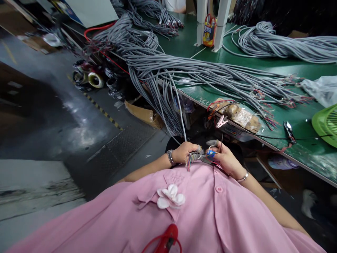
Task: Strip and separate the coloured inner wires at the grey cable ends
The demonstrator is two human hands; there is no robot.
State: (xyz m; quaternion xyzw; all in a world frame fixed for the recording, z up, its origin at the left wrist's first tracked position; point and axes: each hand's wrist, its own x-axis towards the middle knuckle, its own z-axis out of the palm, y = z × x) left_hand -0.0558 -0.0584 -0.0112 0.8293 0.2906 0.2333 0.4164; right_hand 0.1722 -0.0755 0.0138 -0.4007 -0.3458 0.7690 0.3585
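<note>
the left hand is closing narrowly around the end of a gray cable, its colored wires fanning out below the covered fingertips. the right hand is curling beside it, almost touching, and is gripping a thin dark rod that is sticking upward; a small blue piece is showing at its fingers, though what it is, i cannot tell. the cable end is sitting just above the pink shirt, in front of the green workbench. a large gray cable bundle is spreading over the bench and drooping off its edge, crowding the space ahead of the left hand. nearer the right hand, a pink clip and a taped block are lining the edge; pliers and a green basket are lying farther right.
</note>
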